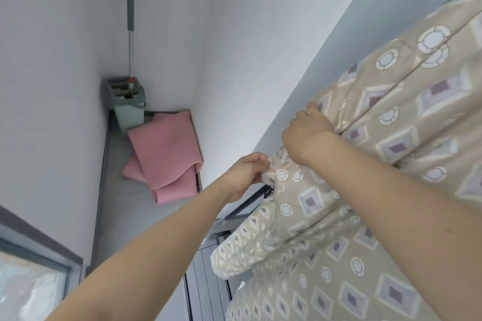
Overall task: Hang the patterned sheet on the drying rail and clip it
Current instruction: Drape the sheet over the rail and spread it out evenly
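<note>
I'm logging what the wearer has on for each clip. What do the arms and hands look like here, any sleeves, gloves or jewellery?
Both arms are bare along their whole visible length, with no sleeves in view. The left hand and right hand wear no gloves, and no watch, bracelet or ring shows on them.

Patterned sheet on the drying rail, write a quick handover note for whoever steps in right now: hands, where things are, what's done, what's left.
Left hand: pinching the bunched end edge of the beige sheet with circle and diamond print.
Right hand: gripping a fold of the sheet higher up, fingers curled into the cloth.
Sheet: draped over the rail in thick folds. Only a short stretch of the dark metal drying rail shows beyond the sheet's end.
A small black clip sits at that end, just below the left hand; whether it bites the cloth is unclear.
Done: sheet is up.
Left: probably even out the end, then confirm or set the clip.
</note>
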A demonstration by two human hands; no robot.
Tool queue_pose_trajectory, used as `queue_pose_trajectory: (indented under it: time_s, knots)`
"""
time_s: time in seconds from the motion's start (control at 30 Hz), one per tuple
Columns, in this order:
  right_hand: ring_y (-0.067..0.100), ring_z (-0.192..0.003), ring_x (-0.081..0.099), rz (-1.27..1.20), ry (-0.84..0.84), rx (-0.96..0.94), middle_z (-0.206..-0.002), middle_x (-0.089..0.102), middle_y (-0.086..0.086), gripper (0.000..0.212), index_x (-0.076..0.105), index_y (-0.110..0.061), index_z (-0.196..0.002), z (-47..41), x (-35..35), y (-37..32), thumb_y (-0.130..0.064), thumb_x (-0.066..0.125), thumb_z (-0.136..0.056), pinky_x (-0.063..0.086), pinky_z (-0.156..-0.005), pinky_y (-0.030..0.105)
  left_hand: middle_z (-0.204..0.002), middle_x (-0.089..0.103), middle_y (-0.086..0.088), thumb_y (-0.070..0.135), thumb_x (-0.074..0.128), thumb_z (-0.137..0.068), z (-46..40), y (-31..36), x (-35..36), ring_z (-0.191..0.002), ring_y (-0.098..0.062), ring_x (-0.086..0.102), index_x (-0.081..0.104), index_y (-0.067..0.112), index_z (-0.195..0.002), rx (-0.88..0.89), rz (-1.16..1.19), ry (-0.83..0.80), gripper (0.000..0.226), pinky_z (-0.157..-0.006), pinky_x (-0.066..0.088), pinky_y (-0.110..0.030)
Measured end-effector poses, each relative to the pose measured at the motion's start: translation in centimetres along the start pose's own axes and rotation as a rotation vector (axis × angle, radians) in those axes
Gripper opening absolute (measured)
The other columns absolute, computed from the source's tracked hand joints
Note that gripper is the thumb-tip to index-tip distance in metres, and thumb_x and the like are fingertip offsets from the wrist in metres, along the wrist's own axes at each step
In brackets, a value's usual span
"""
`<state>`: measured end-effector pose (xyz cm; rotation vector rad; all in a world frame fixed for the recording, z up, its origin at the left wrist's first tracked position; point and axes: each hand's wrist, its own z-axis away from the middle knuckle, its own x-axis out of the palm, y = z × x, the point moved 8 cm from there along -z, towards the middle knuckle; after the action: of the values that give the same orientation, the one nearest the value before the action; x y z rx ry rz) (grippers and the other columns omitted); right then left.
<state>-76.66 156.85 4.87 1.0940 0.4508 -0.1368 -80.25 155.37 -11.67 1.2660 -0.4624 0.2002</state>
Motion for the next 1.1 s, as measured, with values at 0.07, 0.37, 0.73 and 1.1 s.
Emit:
queue_pose_trajectory:
  time_s: [0.07, 0.37, 0.73, 1.1]
  knots:
    - [0.027, -0.131, 0.036, -0.064, 0.033, 0.022, -0.139, 0.047, 0.007, 0.041, 0.049, -0.019, -0.133, -0.6, -0.9, 0.7, -0.021, 0.041, -0.093, 0.02, -0.11, 0.046, -0.077, 0.059, -0.006, 0.014, 0.046, -0.1, 0.3, 0.5, -0.7, -0.067, -0.022, 0.055, 0.053, 0.016, -0.079, -0.003, 0.108, 0.04, 0.022, -0.067, 0.048, -0.033]
    - [0.027, -0.119, 0.05, -0.28, 0.05, -0.002, -0.127, 0.055, 0.004, 0.041, 0.047, -0.022, -0.128, -3.5, -2.7, 1.9, -0.009, 0.045, -0.089, 0.033, -0.083, 0.034, -0.069, 0.057, -0.002, 0.02, 0.056, -0.064, 1.7, 2.8, -1.0, -0.065, -0.019, 0.053, 0.062, 0.015, -0.064, -0.259, -0.239, -0.268, 0.007, -0.064, 0.038, -0.029]
    - [0.023, -0.106, 0.057, -0.236, 0.026, -0.175, -0.115, 0.06, 0.0, 0.025, 0.061, -0.019, -0.104, -4.5, -0.1, 0.2, -0.008, 0.045, -0.088, 0.04, -0.087, 0.032, -0.121, 0.062, -0.009, 0.006, 0.056, -0.091, 5.9, -3.8, 5.2, -0.114, -0.028, 0.059, 0.056, 0.003, -0.127, -0.363, -0.601, -0.666, 0.035, -0.101, 0.046, -0.041]
    - [0.022, -0.09, 0.06, -0.266, 0.252, -0.29, -0.093, 0.063, -0.003, 0.019, 0.048, -0.028, -0.079, -1.9, -1.0, 0.1, -0.009, 0.05, -0.078, 0.041, -0.085, 0.032, -0.137, 0.051, -0.02, 0.02, 0.049, -0.088, 9.4, -11.3, 6.4, -0.082, -0.036, 0.069, 0.052, -0.002, -0.119, -0.631, -0.725, -0.77, 0.039, -0.09, 0.053, -0.04]
